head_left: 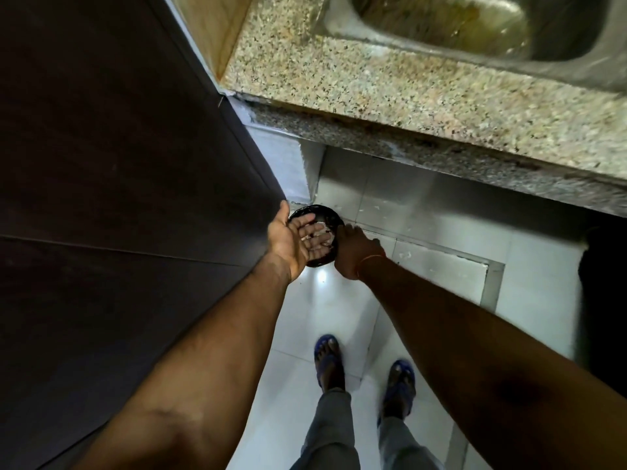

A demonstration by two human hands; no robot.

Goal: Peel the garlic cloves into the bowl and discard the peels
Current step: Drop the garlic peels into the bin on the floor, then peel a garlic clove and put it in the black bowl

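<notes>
Peels (320, 234) sit in your left hand (298, 237), palm up, fingers loosely spread over a dark round bin (330, 215) on the floor, at twelve o'clock from your feet. Your right hand (356, 252) is at the bin's three o'clock rim; whether its fingers grip it, I cannot tell. Tip the palm inward, low over the opening, so the light skins drop inside. Garlic bowl isn't in sight. No readable writing anywhere.
</notes>
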